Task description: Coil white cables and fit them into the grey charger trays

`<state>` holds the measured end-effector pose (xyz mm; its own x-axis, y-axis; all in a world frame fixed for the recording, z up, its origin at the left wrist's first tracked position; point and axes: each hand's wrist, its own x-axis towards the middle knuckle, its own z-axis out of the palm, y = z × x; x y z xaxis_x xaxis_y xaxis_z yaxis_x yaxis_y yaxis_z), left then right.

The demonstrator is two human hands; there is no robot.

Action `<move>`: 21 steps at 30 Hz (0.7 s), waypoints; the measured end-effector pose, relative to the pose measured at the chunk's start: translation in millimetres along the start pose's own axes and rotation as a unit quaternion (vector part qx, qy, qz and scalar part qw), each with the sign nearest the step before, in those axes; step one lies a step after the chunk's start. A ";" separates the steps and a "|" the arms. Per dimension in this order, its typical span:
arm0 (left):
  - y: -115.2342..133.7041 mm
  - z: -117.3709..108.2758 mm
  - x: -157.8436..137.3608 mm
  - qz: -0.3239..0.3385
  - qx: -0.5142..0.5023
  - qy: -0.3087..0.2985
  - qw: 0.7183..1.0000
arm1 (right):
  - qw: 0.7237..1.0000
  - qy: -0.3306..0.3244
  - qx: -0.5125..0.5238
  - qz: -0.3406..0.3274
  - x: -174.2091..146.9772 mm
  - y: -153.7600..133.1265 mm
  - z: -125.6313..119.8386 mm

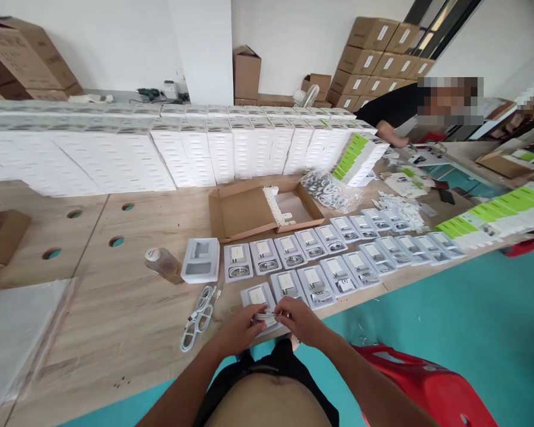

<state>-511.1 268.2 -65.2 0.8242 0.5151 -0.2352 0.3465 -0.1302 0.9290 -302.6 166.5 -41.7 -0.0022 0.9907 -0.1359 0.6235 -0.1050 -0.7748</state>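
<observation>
Stacks of white boxes are running in a long wall along the far side of the wooden table, squared up tight, probably so they are staying out of the working area. Brown cartons are piled against the back wall, and another person's arm is resting on the table at the far right beside green-edged boxes.

Nearer, an open cardboard box is lying flat with its flaps spread, with a row of white plug-like parts showing along its inner divider. A clear bag of coiled cables is sitting just beside it. Filled white trays are lying in two rows along the near edge, each face up with a charger block and a coiled cable showing. One empty tray is sitting at the left end, next to a small bottle. Loose white cables are lying near the table edge, close to the left hand.

Both hands are meeting over the nearest tray, at the table's near edge. The left hand and the right hand are curled, fingertips pinching a small coiled cable between them, seemingly pressing it into the tray's lower recess.
</observation>
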 end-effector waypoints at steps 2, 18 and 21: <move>-12.9 1.4 1.0 0.003 0.019 0.026 0.999 | 0.999 -0.013 -0.042 -0.015 0.7 16.1 7.6; -85.1 46.8 8.7 0.135 0.390 0.007 0.911 | 0.946 0.063 -0.287 -0.134 -9.7 71.4 96.9; -90.5 55.2 10.2 0.126 0.404 0.013 0.906 | 0.941 0.061 -0.302 -0.143 -14.1 73.7 106.2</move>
<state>-509.3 238.5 -167.4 0.9160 0.4001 -0.0282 0.3713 -0.8192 0.4371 -339.7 135.6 -162.5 -0.1704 0.9775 0.1246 0.9417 0.1988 -0.2714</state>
